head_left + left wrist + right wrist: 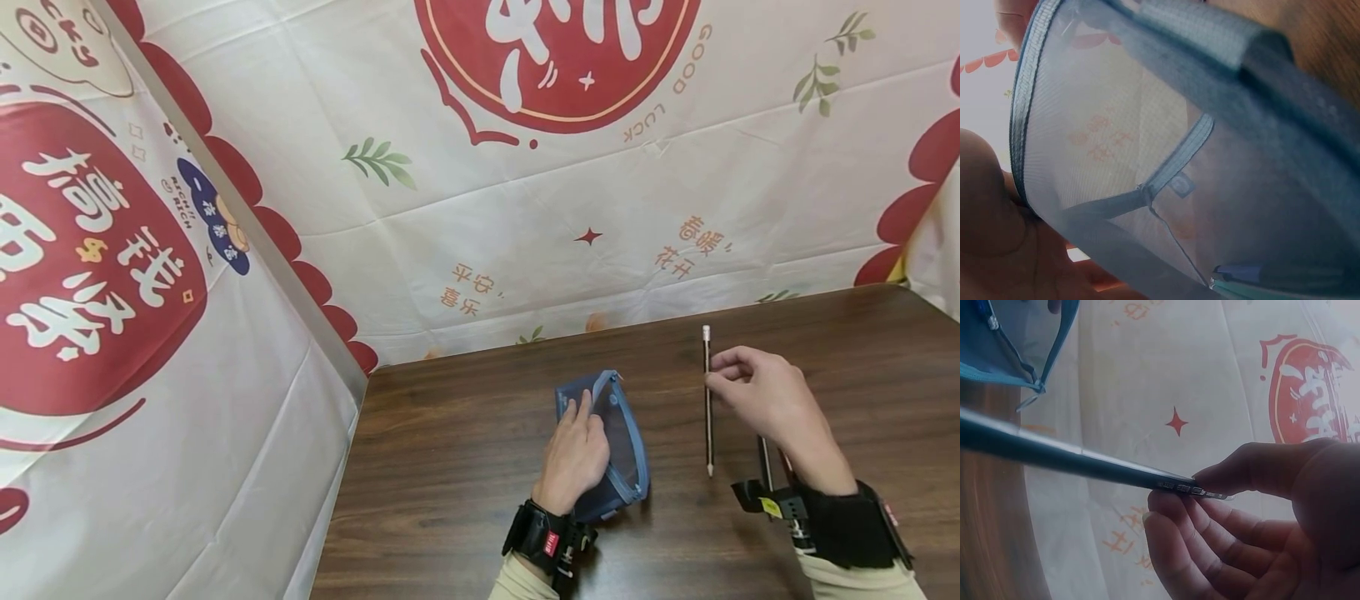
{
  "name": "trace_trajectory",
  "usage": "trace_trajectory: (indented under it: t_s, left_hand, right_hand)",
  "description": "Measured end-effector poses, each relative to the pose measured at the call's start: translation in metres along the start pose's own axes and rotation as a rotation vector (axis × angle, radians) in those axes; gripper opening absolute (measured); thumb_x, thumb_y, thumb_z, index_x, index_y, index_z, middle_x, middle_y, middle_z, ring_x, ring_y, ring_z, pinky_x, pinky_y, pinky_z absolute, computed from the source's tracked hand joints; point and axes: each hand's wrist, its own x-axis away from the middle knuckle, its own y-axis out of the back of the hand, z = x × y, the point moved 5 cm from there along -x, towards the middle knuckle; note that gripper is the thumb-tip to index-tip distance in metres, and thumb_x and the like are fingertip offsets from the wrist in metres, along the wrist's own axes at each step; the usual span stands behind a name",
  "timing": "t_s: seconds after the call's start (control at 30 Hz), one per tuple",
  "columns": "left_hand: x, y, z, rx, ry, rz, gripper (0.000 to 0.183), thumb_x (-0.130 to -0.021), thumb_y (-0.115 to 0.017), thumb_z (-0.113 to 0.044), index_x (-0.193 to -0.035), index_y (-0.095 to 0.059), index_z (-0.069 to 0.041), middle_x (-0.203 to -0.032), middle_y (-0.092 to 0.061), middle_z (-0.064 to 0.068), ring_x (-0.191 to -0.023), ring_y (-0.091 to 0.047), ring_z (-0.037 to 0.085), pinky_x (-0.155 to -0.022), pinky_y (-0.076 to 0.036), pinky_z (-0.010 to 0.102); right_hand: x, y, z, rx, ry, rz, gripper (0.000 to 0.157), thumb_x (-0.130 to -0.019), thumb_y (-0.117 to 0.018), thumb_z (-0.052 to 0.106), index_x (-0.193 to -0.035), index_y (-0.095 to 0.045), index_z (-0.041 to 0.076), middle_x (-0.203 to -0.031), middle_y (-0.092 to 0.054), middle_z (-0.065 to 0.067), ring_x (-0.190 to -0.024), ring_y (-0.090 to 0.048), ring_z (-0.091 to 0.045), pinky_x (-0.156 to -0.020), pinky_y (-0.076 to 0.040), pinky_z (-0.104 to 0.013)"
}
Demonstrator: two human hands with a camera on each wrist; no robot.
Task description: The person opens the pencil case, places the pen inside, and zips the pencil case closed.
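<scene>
My left hand (pixel 573 458) holds a blue mesh pencil case (pixel 636 442) by its near side, its zipped mouth gaping. In the left wrist view, the see-through mesh (pixel 1129 144) fills most of the picture, and pens (pixel 1272 281) lie inside at the lower right. To the right of the case, my right hand (pixel 765 396) pinches a dark striped pencil (pixel 708 425) between thumb and fingers. Its white eraser end is up and its tip points down. The right wrist view shows the thumb and fingertips on the pencil (pixel 1085 459) near one end.
Under the right wrist, a dark stick-like item (pixel 764 458) and another beside it lie partly hidden. The brown wooden table (pixel 435 467) meets a white printed cloth (pixel 525 217) at the back. Another printed cloth panel (pixel 247 433) hangs along the left.
</scene>
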Motion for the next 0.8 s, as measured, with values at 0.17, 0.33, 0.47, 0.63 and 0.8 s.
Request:
trace_trajectory:
  t_s: [0.17, 0.33, 0.47, 0.63, 0.8]
  left_hand:
    - [0.000, 0.001, 0.000, 0.003, 0.004, 0.002, 0.051, -0.101, -0.020, -0.030, -0.149, -0.033, -0.020, -0.153, -0.033, 0.010, -0.135, -0.034, 0.028, -0.108, -0.034, 0.047]
    - [0.000, 0.001, 0.000, 0.005, 0.004, 0.009, 0.051, -0.101, -0.020, -0.030, -0.149, -0.033, -0.019, -0.154, -0.033, 0.010, -0.136, -0.033, 0.028, -0.108, -0.033, 0.047]
    - [0.000, 0.001, 0.000, 0.005, -0.002, 0.011, 0.051, -0.101, -0.020, -0.030, -0.149, -0.033, -0.018, -0.154, -0.033, 0.009, -0.136, -0.032, 0.028, -0.108, -0.033, 0.047]
    - [0.000, 0.001, 0.001, 0.007, -0.003, 0.010, 0.051, -0.101, -0.020, -0.030, -0.149, -0.033, -0.019, -0.154, -0.033, 0.009, -0.136, -0.032, 0.028, -0.108, -0.033, 0.047]
    - [0.000, 0.001, 0.001, 0.006, 0.002, 0.010, 0.051, -0.101, -0.020, -0.031, -0.149, -0.033, -0.021, -0.154, -0.033, 0.009, -0.136, -0.032, 0.028, -0.108, -0.033, 0.048]
  right_hand:
    - [0.001, -0.003, 0.004, -0.021, 0.016, 0.007, 0.028, -0.087, -0.063, 0.021, -0.101, -0.064, -0.003, -0.087, -0.070, -0.020, -0.069, -0.062, -0.018, -0.054, -0.045, -0.033]
    - [0.001, -0.007, 0.008, -0.065, 0.019, 0.013, 0.027, -0.088, -0.062, 0.020, -0.102, -0.064, -0.003, -0.086, -0.071, -0.020, -0.063, -0.064, -0.011, -0.053, -0.049, -0.032]
    - [0.002, -0.010, 0.012, -0.099, 0.019, 0.022, 0.028, -0.089, -0.061, 0.021, -0.103, -0.063, -0.003, -0.088, -0.071, -0.020, -0.062, -0.065, -0.009, -0.053, -0.051, -0.030]
    - [0.003, -0.015, 0.014, -0.110, 0.021, 0.024, 0.030, -0.091, -0.058, 0.025, -0.104, -0.063, -0.003, -0.089, -0.071, -0.020, -0.064, -0.066, -0.008, -0.054, -0.053, -0.030]
    - [0.003, -0.019, 0.015, -0.115, 0.023, 0.019, 0.031, -0.091, -0.059, 0.026, -0.104, -0.063, -0.002, -0.089, -0.071, -0.019, -0.064, -0.065, -0.007, -0.055, -0.053, -0.030]
